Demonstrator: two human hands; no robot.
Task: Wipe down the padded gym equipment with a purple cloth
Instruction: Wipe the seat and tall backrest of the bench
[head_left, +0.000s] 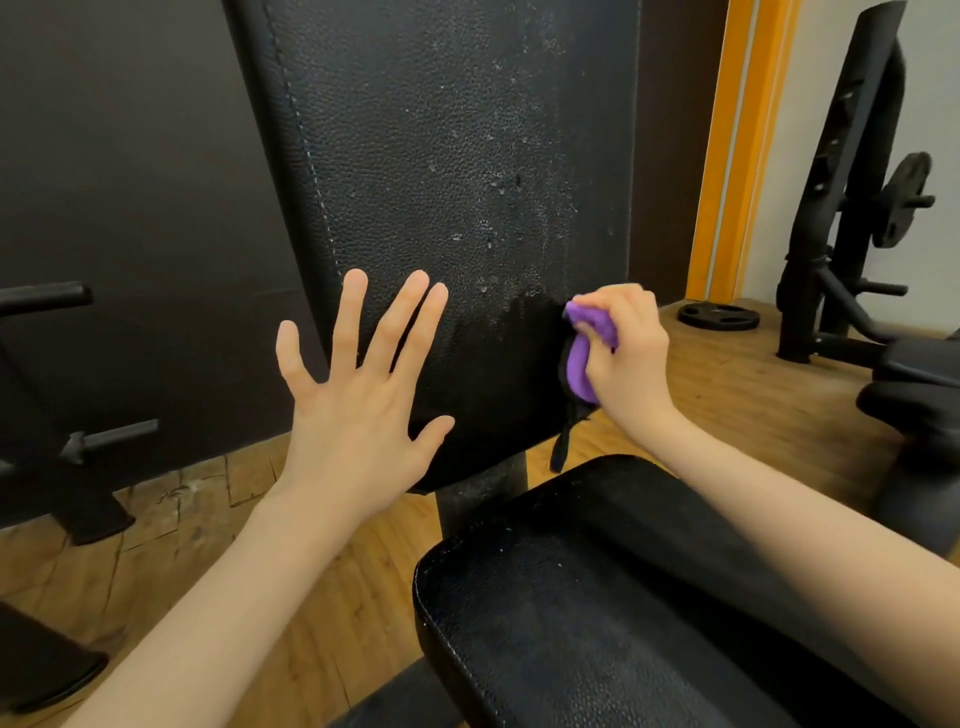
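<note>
**Cloth at the back pad's right edge**

The right hand (626, 353) has its fingers curled round a bunched purple cloth (584, 358), held against the lower right edge of the upright back pad (441, 156) — a dark wet patch lies just left of it, pale specks above. The left hand (358, 384) is spread, fingers straight, over the pad's lower left part, holding nothing. The seat pad (571, 623) lies nearest; a weight plate (718, 315) rests on the wood floor (171, 561) at far right.

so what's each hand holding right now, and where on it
The right hand holds the purple cloth bunched up, fingers curled round its middle, at the back pad. The left hand holds nothing, fingers spread.
</note>
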